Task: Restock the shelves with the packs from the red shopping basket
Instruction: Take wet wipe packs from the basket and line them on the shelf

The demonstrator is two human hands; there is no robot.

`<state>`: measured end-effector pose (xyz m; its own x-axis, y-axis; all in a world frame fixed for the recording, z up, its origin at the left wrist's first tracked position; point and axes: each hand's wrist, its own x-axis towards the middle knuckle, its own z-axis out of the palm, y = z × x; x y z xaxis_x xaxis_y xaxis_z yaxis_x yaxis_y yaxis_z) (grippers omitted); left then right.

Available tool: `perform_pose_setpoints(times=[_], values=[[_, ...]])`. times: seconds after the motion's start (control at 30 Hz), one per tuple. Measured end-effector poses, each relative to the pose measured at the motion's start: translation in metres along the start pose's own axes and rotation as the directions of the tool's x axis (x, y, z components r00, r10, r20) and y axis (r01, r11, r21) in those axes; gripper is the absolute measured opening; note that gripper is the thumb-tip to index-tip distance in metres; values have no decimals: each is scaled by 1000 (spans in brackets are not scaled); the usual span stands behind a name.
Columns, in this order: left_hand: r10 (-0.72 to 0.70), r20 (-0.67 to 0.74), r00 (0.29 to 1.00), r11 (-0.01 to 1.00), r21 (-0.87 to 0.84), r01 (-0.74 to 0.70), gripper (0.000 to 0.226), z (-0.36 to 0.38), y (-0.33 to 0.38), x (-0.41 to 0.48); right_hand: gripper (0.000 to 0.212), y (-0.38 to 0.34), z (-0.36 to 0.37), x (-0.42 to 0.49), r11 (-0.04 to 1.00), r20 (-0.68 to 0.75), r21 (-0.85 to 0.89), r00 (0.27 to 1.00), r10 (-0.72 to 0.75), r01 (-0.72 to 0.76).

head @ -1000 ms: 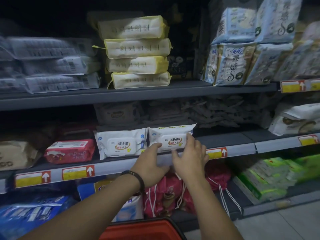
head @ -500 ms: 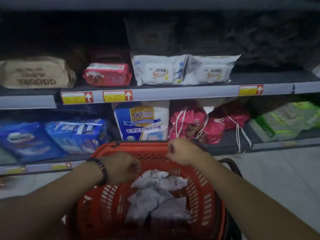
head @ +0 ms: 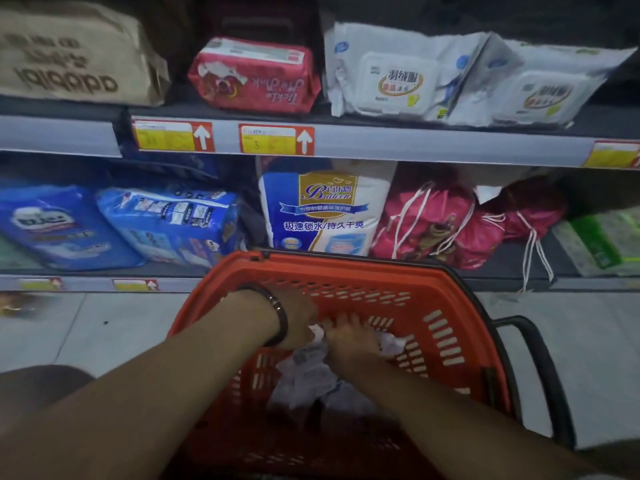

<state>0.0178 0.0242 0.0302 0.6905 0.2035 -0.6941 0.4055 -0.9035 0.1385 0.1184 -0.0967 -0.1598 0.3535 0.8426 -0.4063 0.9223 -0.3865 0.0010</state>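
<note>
Single head-worn wide-angle view, looking forward and steeply down. Red basket [head: 346,271] fills near centre, close under camera; both forearms enter from bottom edge. Shelf unit faced head-on just beyond basket: upper shelf edge [head: 415,143] runs across top third, lower shelf at mid-height, floor tiles [head: 104,327] visible left and right. Lines bow toward frame edges. Near parts blurred. No second view to share scene with

My left hand [head: 298,320] and right hand [head: 349,336] cover the top white pack [head: 317,336] in the red basket [head: 433,306]; grip not discernible. Packs beneath blurred, count unclear. Basket's near end cut off at bottom edge. Brown pack [head: 69,53] cropped at top left. Price labels [head: 173,136] illegible.
</note>
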Motion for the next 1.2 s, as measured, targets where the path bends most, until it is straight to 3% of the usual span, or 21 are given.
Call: perform_pose_setpoints(times=[0.1, 0.27, 0.37, 0.5, 0.63, 0.73, 0.87, 0.93, 1.03, 1.2], values=[[-23, 48, 999, 1000, 8, 22, 47, 8, -4, 4, 59, 4, 9, 7, 991, -16, -134, 1000, 0, -2], [-57, 175, 983, 998, 35, 52, 51, 17, 0, 12, 71, 19, 18, 5, 996, 35, -55, 997, -64, 66], [-35, 182, 983, 999, 26, 30, 49, 16, 8, 14, 81, 34, 28, 1, 988, 28, -52, 989, -145, 146], [-21, 176, 984, 1000, 8, 20, 50, 14, 12, 16, 73, 49, 20, 8, 964, 72, -71, 965, -253, 258], [-36, 106, 994, 999, 30, 33, 57, 13, -5, 17, 59, 56, -30, 7, 962, 112, 70, 956, -272, 266], [-41, -41, 998, 998, 40, 42, 92, 11, -26, 9, 44, 62, -81, -8, 921, 85, 239, 939, -334, 307], [60, -221, 973, 986, -136, -92, 111, 9, -34, -9, 21, 73, -155, -46, 814, -1, 481, 929, -371, 326], [105, -337, 936, 933, -293, -210, 100, 7, -24, -18, 27, 77, -184, -71, 742, -52, 591, 933, -355, 315], [93, -422, 902, 827, -472, -306, 65, 0, -8, -31, 41, 87, -198, -104, 672, -117, 687, 955, -271, 275], [-45, -523, 851, 740, -590, -324, 33, -11, 8, -49, 19, 110, -188, -132, 655, -221, 743, 974, 40, 142]])
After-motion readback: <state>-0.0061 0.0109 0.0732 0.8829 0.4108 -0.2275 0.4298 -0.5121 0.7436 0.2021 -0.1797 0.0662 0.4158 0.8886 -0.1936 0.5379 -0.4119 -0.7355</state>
